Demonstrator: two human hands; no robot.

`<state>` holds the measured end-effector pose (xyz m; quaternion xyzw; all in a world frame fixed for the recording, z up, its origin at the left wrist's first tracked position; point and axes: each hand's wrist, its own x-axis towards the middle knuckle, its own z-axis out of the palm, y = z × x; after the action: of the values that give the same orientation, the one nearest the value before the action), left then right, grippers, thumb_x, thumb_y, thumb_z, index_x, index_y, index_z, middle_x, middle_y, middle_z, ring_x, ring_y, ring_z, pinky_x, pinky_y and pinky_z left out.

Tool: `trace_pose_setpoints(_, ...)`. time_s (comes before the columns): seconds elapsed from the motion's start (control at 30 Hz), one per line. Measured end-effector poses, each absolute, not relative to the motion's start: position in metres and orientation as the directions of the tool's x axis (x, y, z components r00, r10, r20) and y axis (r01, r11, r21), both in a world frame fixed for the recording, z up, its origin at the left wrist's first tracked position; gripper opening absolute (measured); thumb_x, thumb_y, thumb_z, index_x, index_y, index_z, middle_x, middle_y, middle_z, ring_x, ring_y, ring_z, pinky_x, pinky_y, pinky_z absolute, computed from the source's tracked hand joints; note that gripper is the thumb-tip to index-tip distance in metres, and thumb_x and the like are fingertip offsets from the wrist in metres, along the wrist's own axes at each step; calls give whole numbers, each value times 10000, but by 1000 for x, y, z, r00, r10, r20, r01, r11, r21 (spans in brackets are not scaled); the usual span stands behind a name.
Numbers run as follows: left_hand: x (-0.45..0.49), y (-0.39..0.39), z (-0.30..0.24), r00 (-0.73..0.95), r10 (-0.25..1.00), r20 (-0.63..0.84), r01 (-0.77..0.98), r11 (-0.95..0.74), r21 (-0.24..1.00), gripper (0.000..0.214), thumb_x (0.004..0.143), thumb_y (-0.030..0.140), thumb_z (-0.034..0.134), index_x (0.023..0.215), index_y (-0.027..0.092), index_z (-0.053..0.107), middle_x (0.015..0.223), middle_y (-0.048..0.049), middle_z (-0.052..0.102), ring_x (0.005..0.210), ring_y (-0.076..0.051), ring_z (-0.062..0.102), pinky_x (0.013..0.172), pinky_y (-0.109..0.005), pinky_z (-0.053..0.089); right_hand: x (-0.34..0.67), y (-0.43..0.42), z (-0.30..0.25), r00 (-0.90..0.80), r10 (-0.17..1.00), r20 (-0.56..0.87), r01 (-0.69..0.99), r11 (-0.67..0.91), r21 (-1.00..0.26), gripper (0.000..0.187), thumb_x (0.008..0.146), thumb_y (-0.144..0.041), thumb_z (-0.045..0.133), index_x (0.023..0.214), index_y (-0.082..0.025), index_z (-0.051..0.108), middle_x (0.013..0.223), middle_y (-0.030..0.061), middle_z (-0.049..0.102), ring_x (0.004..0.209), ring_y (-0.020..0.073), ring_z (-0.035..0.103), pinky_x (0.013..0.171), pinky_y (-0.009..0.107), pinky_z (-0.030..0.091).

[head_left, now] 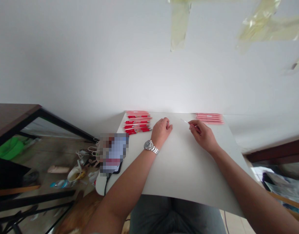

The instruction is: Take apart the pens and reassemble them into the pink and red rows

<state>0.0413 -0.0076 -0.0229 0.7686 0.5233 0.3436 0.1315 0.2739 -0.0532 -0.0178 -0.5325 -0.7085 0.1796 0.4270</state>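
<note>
My left hand, with a steel wristwatch on its wrist, rests on the white tabletop, its fingers curled around nothing I can see. It lies just in front of a row of red pens, not touching them. My right hand pinches a thin pen refill whose fine tip points up and left. Just beyond that hand, a stack of pink pens lies along the far table edge. The refill's lower end is hidden in my fingers.
A pixelated flat object with a black cable sits at the table's left edge. Beyond the table stands a white wall with pale tape. Cables, a cup and dark furniture lie left, below the table.
</note>
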Motion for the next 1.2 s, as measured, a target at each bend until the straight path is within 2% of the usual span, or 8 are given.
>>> trace_pose_setpoints(0.23, 41, -6, -27, 205, 895, 396, 705, -416, 574, 181, 906, 185, 681, 1057, 229, 592, 788, 16, 596, 716, -175, 568, 730, -324, 442, 273, -54, -15, -74, 906, 416, 602, 374, -706, 234, 1022, -411, 535, 1147, -238, 631, 992, 73, 695, 815, 192, 676, 751, 321, 573)
trace_pose_setpoints(0.63, 41, -7, -24, 181, 885, 430, 703, -422, 573, 119, 970, 261, 625, 1085, 230, 621, 845, -13, 605, 768, -180, 588, 765, -329, 479, 275, -53, -18, -85, 909, 408, 604, 372, -704, 227, 1024, -403, 535, 1145, -237, 631, 974, 68, 694, 798, 188, 667, 732, 315, 556)
trace_pose_setpoints(0.93, 42, -11, -13, 239, 841, 486, 442, -540, 716, 178, 1001, 288, 582, 1152, 229, 655, 897, -19, 633, 794, -149, 583, 794, -291, 497, 274, -53, -17, -104, 909, 404, 620, 377, -688, 243, 1027, -419, 520, 1141, -233, 628, 944, 59, 694, 772, 181, 649, 727, 306, 540)
trace_pose_setpoints(1.2, 45, -13, -14, 234, 874, 426, 263, -478, 838, 266, 1010, 386, 580, 1194, 215, 666, 968, -51, 689, 797, -142, 636, 808, -301, 519, 275, -53, -18, -154, 901, 405, 620, 407, -671, 268, 1033, -439, 503, 1137, -230, 634, 916, 68, 704, 766, 198, 647, 691, 322, 525)
